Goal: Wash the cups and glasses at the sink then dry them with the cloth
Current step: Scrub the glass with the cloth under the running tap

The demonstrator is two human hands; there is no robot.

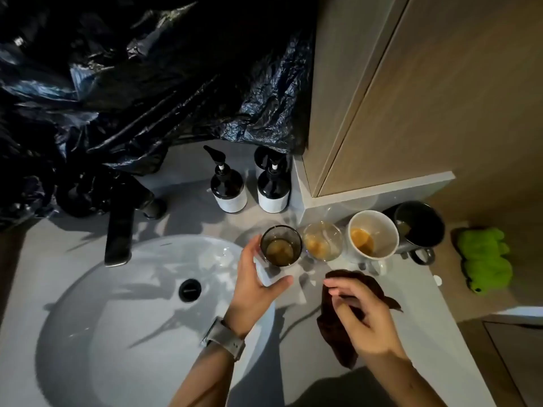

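The dark glass (pixel 281 245) stands upright on the counter (pixel 411 333) just right of the sink (pixel 117 304), first in a row of four vessels. The left hand (pixel 252 286) is nearer, its fingers spread and relaxed, fingertips at the glass's left side and thumb below it; I cannot tell if they touch. The glass holds brownish dregs, as do the clear glass (pixel 322 241) and white mug (pixel 372 237) beside it; the dark mug (pixel 418 226) looks dim inside. The right hand (pixel 364 318) hovers over the brown cloth (pixel 338 333), fingers loosely curled, seemingly gripping nothing.
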